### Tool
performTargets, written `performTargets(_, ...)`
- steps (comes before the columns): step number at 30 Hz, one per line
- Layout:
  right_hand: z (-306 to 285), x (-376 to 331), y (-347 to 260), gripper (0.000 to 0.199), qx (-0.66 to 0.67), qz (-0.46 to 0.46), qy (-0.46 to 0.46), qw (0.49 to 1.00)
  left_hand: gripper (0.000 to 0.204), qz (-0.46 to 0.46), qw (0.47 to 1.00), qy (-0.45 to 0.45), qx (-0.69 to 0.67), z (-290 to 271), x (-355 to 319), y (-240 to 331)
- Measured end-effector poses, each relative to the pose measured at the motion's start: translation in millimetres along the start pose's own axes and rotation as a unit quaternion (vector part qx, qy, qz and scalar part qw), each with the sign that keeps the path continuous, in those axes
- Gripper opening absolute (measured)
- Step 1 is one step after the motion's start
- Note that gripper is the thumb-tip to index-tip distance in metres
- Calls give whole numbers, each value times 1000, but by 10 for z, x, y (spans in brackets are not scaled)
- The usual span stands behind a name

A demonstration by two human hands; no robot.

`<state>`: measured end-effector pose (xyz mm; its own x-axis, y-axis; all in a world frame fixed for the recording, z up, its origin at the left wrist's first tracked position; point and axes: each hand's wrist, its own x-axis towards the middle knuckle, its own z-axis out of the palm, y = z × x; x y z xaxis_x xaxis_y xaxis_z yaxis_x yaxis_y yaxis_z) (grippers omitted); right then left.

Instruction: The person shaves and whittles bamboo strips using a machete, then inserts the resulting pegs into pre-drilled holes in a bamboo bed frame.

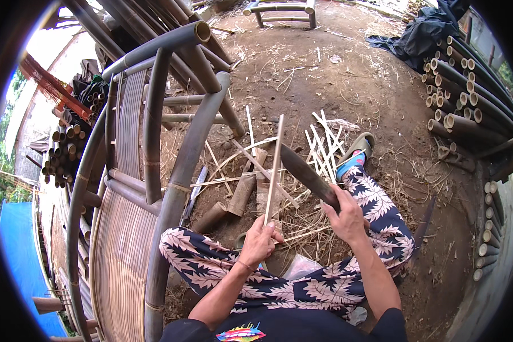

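My left hand [259, 242] is closed around the lower end of a pale split bamboo strip [275, 165], which points up and away from me. In my right hand [346, 219] is a machete [308, 172] with a broad dark blade, gripped at its near end. Its blade slants to the upper left, and the tip is close to the strip; whether they touch I cannot tell. Beyond my hands, several thin bamboo strips [324, 145] lie in a loose pile by my sandalled foot [359, 154]. Short bamboo pieces [243, 191] and curled shavings [316, 236] cover the ground between my legs.
A large bamboo chair [179, 171] stands close on my left. Stacked bamboo poles [473, 108] are at the right, with a black tarp [419, 43] behind. More poles [65, 149] and a blue sheet [20, 239] are at the far left. Farther ahead stands a low bamboo frame [282, 8].
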<state>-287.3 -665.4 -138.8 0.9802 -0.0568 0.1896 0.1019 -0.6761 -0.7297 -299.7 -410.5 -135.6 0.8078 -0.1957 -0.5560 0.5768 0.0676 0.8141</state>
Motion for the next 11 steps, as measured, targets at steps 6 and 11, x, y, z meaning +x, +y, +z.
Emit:
performTargets(6,413,-93,-271,56,-85,-31,-43,995,27,72,990,18,116,13,28,74)
performTargets(11,598,-275,-319,59,-99,-4,-96,990,30,154,969,45,191,-101,88,-173)
